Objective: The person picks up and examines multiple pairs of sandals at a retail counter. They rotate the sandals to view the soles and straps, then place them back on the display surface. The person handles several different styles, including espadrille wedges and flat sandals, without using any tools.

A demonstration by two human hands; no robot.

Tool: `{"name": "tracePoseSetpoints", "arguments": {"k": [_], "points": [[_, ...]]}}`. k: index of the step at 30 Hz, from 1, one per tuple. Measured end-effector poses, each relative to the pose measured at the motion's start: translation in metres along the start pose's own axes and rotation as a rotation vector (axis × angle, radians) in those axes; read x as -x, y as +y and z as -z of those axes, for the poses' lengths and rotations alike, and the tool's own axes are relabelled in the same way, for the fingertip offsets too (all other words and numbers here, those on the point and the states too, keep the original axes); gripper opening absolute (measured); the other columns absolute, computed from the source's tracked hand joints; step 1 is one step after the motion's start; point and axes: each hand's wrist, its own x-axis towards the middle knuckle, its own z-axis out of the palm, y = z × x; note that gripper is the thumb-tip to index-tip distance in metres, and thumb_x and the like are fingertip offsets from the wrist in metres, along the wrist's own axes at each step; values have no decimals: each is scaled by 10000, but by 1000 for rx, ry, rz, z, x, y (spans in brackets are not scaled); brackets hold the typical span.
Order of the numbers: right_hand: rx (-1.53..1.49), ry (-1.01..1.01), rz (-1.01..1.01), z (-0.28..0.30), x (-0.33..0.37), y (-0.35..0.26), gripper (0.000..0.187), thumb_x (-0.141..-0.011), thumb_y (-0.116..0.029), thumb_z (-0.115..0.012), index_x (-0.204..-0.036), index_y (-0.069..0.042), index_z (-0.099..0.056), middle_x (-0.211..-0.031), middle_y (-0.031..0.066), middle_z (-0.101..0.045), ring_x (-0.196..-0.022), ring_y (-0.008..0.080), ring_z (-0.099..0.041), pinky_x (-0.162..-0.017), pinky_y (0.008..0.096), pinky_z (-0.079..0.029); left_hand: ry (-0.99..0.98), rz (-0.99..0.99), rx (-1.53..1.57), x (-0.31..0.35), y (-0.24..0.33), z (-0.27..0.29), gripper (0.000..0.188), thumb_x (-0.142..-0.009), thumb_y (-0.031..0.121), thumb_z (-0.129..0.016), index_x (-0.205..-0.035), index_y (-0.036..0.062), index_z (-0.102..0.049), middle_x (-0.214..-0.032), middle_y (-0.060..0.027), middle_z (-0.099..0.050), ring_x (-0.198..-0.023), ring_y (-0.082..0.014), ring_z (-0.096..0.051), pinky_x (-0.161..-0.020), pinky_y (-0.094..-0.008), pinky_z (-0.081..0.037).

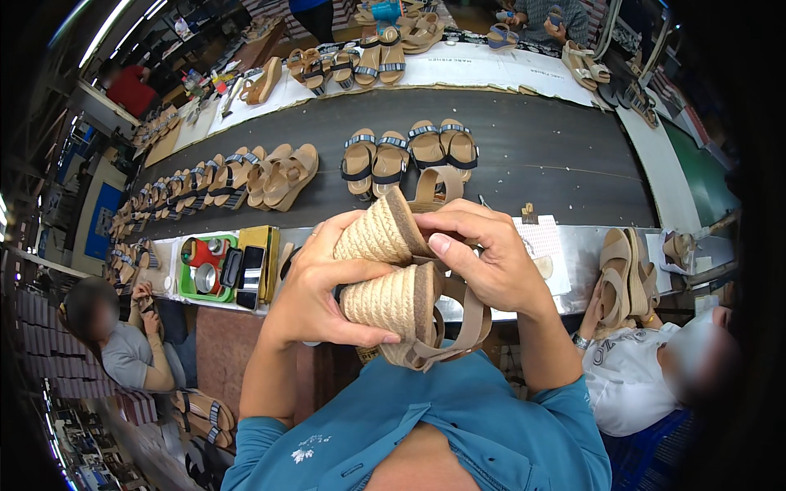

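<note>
A pair of tan wedge sandals with rope-wrapped heels is held up in front of my chest. My left hand (pixel 307 282) wraps around both from the left, its fingers and thumb closed around the upper wedge sandal (pixel 372 233) and the lower wedge sandal (pixel 377 304). From the right, my right hand (pixel 495 254) has thumb and forefinger bent together at the heel edge of the upper sandal, by its strap. What the tips pinch there is partly hidden. A beige strap (pixel 472 323) loops out from the lower sandal.
Beyond my hands runs a dark conveyor belt (pixel 540 135) carrying rows of striped-strap sandals (pixel 409 155). A green tray (pixel 194 278) with tins and a phone (pixel 250 268) are left on the metal ledge. A co-worker at right holds beige wedges (pixel 616 282); another person sits at left.
</note>
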Motion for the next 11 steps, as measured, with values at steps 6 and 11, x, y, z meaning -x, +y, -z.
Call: {"name": "tracePoseSetpoints", "arguments": {"k": [6,11], "points": [[-138,71,-119,-9,9,-1,269,-953,-204,-656,-1041,50,-671,-917,109,-654,-813,141,-642,-724,280,-531,-10,-10,-209,0,12,-9,584,-464,402,-912,-959,119,-786,-1292,-252,-557,-1106,-395,-585,-916,-456,-473],[-221,157,-309,-18,22,6,274,-930,-241,-697,-977,26,-655,-944,111,-654,-823,138,-654,-746,279,-547,-16,23,-348,12,18,-35,557,-512,427,-888,-977,139,-784,-1371,-232,-501,-1152,-370,-558,-942,-431,-455]]}}
